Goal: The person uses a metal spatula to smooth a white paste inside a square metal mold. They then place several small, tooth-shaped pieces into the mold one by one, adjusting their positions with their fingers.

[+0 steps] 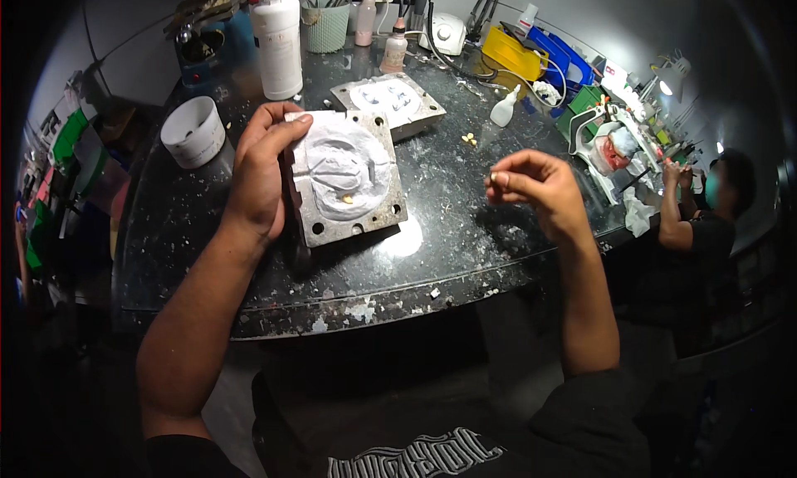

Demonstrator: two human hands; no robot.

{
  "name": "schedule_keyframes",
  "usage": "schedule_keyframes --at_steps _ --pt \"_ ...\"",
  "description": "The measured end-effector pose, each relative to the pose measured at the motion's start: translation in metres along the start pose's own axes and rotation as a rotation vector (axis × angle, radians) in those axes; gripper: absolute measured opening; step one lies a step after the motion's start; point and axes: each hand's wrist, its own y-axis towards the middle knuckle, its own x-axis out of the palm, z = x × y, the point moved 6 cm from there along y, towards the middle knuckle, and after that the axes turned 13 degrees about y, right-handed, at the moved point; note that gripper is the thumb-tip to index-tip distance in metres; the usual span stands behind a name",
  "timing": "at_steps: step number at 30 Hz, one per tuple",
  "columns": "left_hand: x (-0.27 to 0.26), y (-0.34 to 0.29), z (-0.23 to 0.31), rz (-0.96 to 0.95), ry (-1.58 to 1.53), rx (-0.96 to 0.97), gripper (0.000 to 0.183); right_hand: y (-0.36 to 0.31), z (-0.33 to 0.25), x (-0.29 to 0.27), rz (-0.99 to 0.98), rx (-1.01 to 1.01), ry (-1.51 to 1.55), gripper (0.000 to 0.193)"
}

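— At the table's [465, 254] near edge, what is each hand doing?

— The left hand [259, 175] is closed around the left side of a metal flask half [344, 179], tilting it up off the dark top so the white plaster filling faces the camera. The right hand [531, 183] is raised clear of the table, fingertips pinched on something tiny [493, 178], possibly a tooth-like piece; it is too small to tell.

— How should this be handled well?

— I'd keep the flask braced steady, thumb off the plaster face, and bring the pinched piece in slowly, since a small yellowish bit [347, 199] already sits in the hollow.

— What can't be made out?

— The left palm hides the flask's left rim. A second flask half [388, 103] lies behind, a white bottle [278, 42] and white cup [193, 131] nearby. Another person's hands [674, 176] at right are blurred.
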Motion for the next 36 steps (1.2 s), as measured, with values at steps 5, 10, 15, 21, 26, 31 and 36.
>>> schedule_keyframes --at_steps 5,10,15,21,26,31,36 --pt "-0.001 -0.001 -0.002 -0.025 -0.023 -0.039 0.024 -0.045 0.008 0.023 0.002 -0.164 -0.334 0.012" --pt "-0.001 -0.001 -0.011 -0.019 -0.189 -0.102 0.025 -0.057 0.011 0.033 0.056 -0.131 -0.532 0.014" --pt "0.004 -0.003 -0.009 -0.03 -0.199 -0.088 0.033 -0.058 0.011 0.038 0.075 -0.14 -0.614 0.015" --pt "0.004 -0.004 -0.008 -0.026 -0.178 -0.102 0.032 -0.056 0.011 0.044 0.065 -0.129 -0.666 0.016" --pt "0.006 -0.005 -0.008 -0.021 -0.176 -0.104 0.033 -0.059 0.01 0.042 0.061 -0.194 -0.776 0.014" --pt "0.003 -0.004 -0.01 0.003 -0.158 -0.107 0.032 -0.059 -0.002 0.056 0.004 -0.329 -1.024 0.008" --pt "0.004 -0.003 -0.01 -0.073 -0.167 -0.124 0.033 -0.057 -0.011 0.068 -0.052 -0.313 -1.101 0.007"
